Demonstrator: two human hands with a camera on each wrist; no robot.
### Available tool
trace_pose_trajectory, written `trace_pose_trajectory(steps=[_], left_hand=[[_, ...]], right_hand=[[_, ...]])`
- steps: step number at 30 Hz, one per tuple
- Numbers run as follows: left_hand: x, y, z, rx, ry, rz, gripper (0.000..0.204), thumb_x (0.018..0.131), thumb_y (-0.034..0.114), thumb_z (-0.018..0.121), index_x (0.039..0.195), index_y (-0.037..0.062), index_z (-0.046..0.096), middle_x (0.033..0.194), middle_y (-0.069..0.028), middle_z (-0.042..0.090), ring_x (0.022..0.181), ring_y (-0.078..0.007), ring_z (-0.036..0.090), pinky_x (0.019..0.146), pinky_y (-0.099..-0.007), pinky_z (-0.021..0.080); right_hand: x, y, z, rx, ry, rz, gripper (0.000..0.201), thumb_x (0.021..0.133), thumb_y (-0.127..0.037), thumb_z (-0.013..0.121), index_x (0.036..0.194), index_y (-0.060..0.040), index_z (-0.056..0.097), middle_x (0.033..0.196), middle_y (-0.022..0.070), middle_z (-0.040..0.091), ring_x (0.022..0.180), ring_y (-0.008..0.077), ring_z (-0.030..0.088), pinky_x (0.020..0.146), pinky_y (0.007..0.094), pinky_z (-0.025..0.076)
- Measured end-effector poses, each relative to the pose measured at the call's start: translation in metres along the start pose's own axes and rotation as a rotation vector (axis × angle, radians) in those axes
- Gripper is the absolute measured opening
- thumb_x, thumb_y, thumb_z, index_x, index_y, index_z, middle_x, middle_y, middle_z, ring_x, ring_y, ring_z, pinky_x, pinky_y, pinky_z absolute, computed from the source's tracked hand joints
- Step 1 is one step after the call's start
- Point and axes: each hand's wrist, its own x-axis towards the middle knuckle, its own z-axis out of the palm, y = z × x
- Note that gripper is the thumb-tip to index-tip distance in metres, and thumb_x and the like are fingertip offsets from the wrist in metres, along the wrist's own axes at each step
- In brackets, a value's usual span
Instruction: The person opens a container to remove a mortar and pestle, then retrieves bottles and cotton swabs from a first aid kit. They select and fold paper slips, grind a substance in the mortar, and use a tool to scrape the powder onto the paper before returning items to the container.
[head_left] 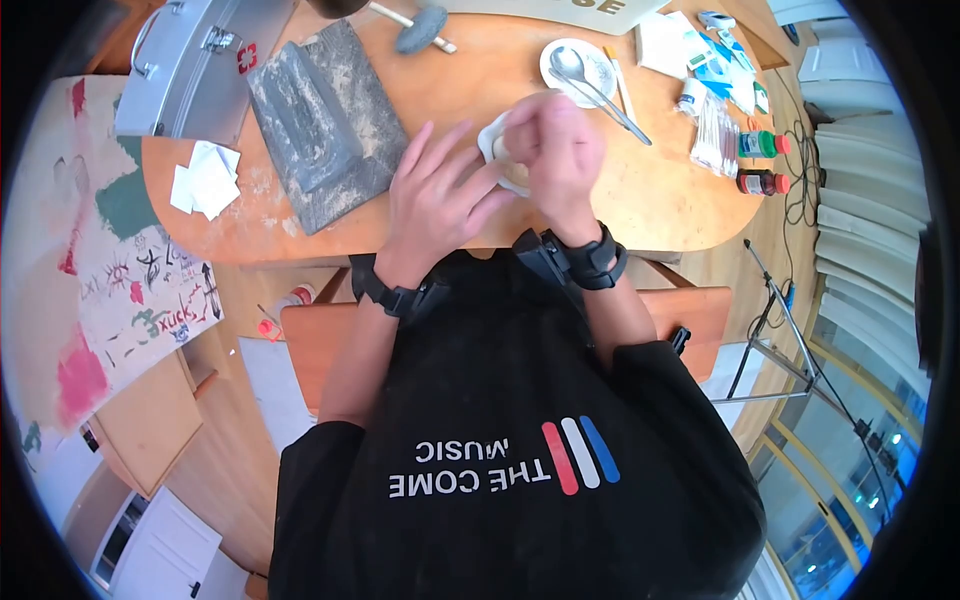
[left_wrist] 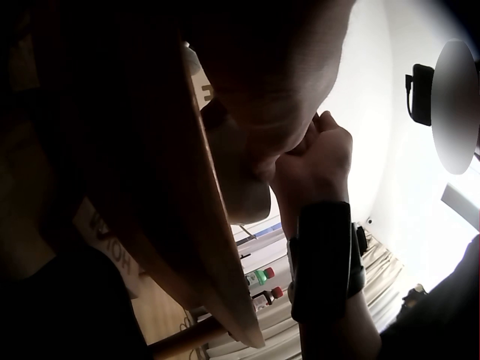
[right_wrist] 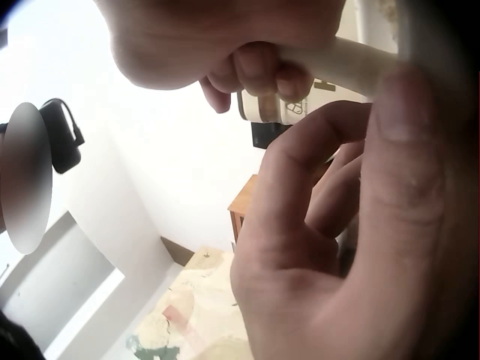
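Observation:
A small white mortar (head_left: 487, 138) stands near the table's front edge, mostly covered by both hands. My right hand (head_left: 560, 150) is curled round a pale pestle (right_wrist: 341, 64), whose lower end reaches into the bowl in the right wrist view. On the bowl's left side is my left hand (head_left: 440, 190), outer fingers spread in the head view. Its thumb (right_wrist: 405, 112) and bent index finger meet at the mortar's rim. The bowl's grey outer side shows in shadow in the left wrist view. What lies inside is largely hidden by the hands.
A dusty grey stone slab (head_left: 320, 120) lies left, beside white papers (head_left: 207, 180) and a metal case (head_left: 195, 70). A grey wheel (head_left: 420, 30) with a wooden handle stands behind. To the right are a saucer (head_left: 548, 68) with a spoon, cotton swabs (head_left: 712, 135) and small bottles (head_left: 762, 182).

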Motion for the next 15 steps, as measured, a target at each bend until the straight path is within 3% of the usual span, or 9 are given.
trace_pose_trajectory(steps=[2,3,6,15], left_hand=[[0.004,-0.006,0.000,0.011,0.003,0.007,0.029,0.081,0.036,0.083,0.103,0.0175,0.077,0.103,-0.0045,0.071,0.120,-0.0295,0.065,0.111,-0.0546,0.042],[0.003,-0.006,0.000,0.012,0.001,0.004,0.029,0.081,0.036,0.082,0.103,0.0176,0.077,0.103,-0.0042,0.071,0.121,-0.0293,0.065,0.111,-0.0544,0.042],[-0.001,-0.003,-0.001,-0.001,-0.002,-0.004,0.029,0.081,0.036,0.082,0.103,0.0183,0.077,0.103,-0.0034,0.071,0.121,-0.0288,0.065,0.111,-0.0537,0.042],[0.000,-0.006,0.002,0.003,0.047,0.000,0.027,0.082,0.037,0.081,0.102,0.0191,0.076,0.101,-0.0024,0.072,0.121,-0.0271,0.064,0.113,-0.0521,0.040]], right_hand=[[-0.003,-0.002,0.001,0.047,0.041,0.000,0.045,0.112,-0.026,0.043,0.083,0.0018,0.065,0.056,-0.0035,0.045,0.053,0.0045,0.036,0.049,0.0254,0.030],[-0.003,0.002,-0.002,-0.084,-0.068,-0.049,0.046,0.113,-0.026,0.042,0.084,0.0016,0.065,0.057,-0.0042,0.044,0.052,0.0040,0.036,0.049,0.0248,0.029],[-0.005,-0.001,-0.011,0.056,-0.001,0.048,0.047,0.113,-0.025,0.041,0.083,0.0015,0.065,0.057,-0.0051,0.043,0.052,0.0037,0.035,0.049,0.0244,0.027],[0.003,-0.021,-0.021,-0.129,-0.284,0.126,0.049,0.114,-0.029,0.040,0.087,0.0016,0.067,0.058,-0.0059,0.041,0.054,0.0035,0.033,0.050,0.0248,0.026]])
